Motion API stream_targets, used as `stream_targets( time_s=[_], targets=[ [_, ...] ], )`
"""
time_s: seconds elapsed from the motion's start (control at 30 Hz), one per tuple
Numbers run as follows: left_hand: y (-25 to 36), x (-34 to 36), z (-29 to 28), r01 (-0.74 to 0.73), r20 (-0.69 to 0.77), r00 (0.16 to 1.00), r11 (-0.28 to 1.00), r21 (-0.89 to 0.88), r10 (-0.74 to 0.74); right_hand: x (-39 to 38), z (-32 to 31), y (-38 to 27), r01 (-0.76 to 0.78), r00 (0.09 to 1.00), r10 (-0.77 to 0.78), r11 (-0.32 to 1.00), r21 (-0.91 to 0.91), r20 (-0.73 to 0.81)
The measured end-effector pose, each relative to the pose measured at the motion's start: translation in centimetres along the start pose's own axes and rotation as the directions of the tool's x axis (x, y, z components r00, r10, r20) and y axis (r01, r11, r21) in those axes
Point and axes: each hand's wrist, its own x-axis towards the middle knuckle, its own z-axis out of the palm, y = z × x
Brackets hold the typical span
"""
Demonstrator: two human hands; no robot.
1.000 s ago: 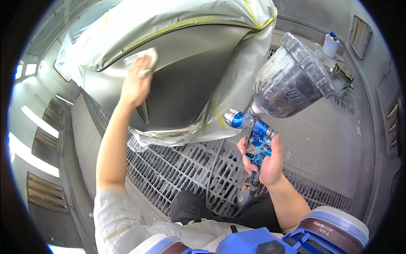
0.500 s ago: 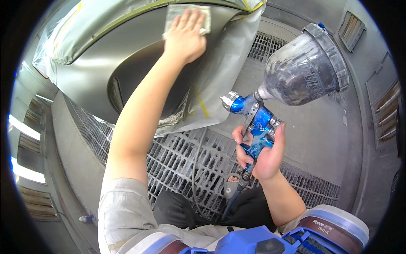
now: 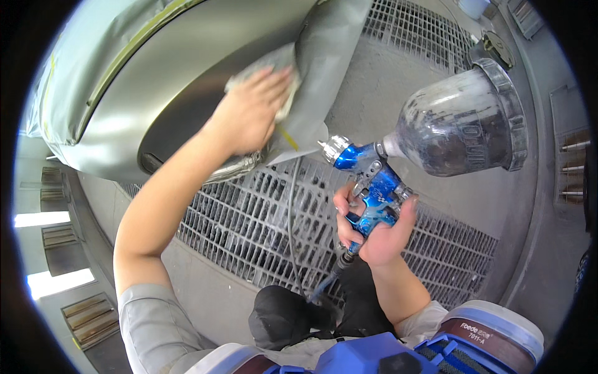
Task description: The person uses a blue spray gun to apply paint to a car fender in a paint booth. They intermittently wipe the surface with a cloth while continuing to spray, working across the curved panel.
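Observation:
My left hand [image 3: 248, 112], slightly smeared by motion, presses a pale wiping cloth [image 3: 288, 59] against the lower part of a satin grey car bumper [image 3: 168, 53]. Its fingers stretch over the cloth, which spreads out beyond them. My right hand [image 3: 381, 232] is wrapped round the handle of a blue spray gun [image 3: 374, 181], fingers at the trigger side and thumb behind. The gun's silver nozzle points left towards the bumper. A dark, paint-smeared cup [image 3: 464, 121] is fixed to the gun, tilted to the upper right. A hose runs down from the handle.
Masking film [image 3: 93, 68] with yellow tape surrounds the bumper. Floor grating [image 3: 249, 224] lies below, and a thin grey hose [image 3: 291, 218] crosses it. A dark round container [image 3: 496, 50] and a whitish bucket [image 3: 474, 7] stand at the far right. My respirator [image 3: 367, 356] fills the bottom edge.
My left hand has moved down the bumper with the cloth, from its upper edge to its lower part. The view has shifted forward; my right hand still holds the spray gun.

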Motion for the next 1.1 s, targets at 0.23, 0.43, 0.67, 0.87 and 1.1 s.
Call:
stream_targets(
  time_s=[0.23,0.43,0.67,0.87,1.1],
  targets=[
    [7.5,-13.8,-2.0,0.717,0.774,0.569,0.293,-0.633,0.279,0.3,5.3,-3.3,-0.074,0.988,0.071,0.997,-0.014,-0.139],
    [17.3,-24.1,-6.0,0.917,0.859,0.368,-0.289,-0.274,0.356,-0.5,9.9,-7.2,-0.221,0.937,0.212,0.975,-0.001,-0.278],
    [14.2,-22.3,-17.4,0.006,0.929,0.24,-0.958,0.288,0.281,-1.6,13.9,-9.5,-0.331,0.893,0.304,0.943,-0.026,-0.331],
    [7.9,-25.8,-24.2,-0.033,0.971,0.226,-0.997,-0.069,-0.074,-4.9,21.1,-6.2,-0.442,0.864,0.413,0.896,-0.042,-0.289],
    [5.1,-32.8,-27.6,-0.234,0.942,0.134,-0.934,-0.27,-0.306,-3.8,27.9,-3.2,-0.448,0.883,0.421,0.888,-0.106,-0.21]
  ],
)
